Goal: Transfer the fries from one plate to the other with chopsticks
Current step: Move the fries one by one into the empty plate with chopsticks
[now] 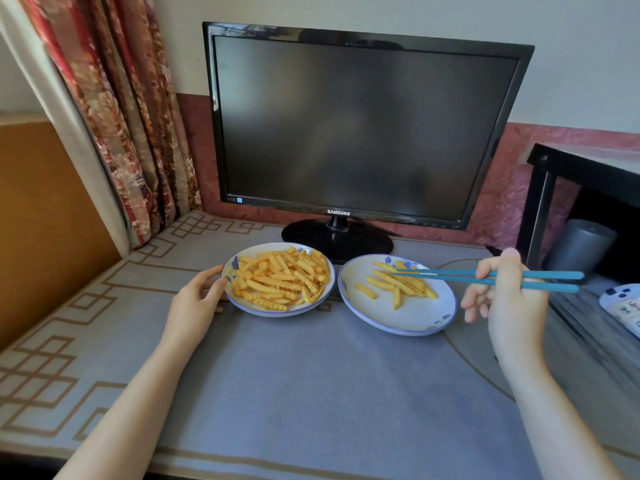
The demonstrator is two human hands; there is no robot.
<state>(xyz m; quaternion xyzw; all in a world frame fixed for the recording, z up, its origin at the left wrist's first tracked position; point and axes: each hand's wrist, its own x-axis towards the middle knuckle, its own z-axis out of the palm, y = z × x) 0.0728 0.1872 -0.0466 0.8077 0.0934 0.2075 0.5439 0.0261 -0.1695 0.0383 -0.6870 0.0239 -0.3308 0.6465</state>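
Note:
Two white plates with blue rims stand side by side on the table. The left plate (277, 311) carries a heap of crinkle-cut fries (282, 278). Several fries (398, 284) lie on the right plate (415, 320). My left hand (199, 294) grips the left plate's left rim with curled fingers. Right of the right plate, my right hand (509, 292) holds a pair of blue chopsticks (450, 276). Their tips hover over the fries on that plate, slightly apart, with nothing between them.
A dark monitor (363, 129) on a black stand sits right behind the plates. A floral curtain (117, 109) hangs at the back left. At the right stand a black shelf (575, 171), a grey cylinder (581, 247) and a white patterned object (623, 306). The patterned table mat (311, 375) spreads in front.

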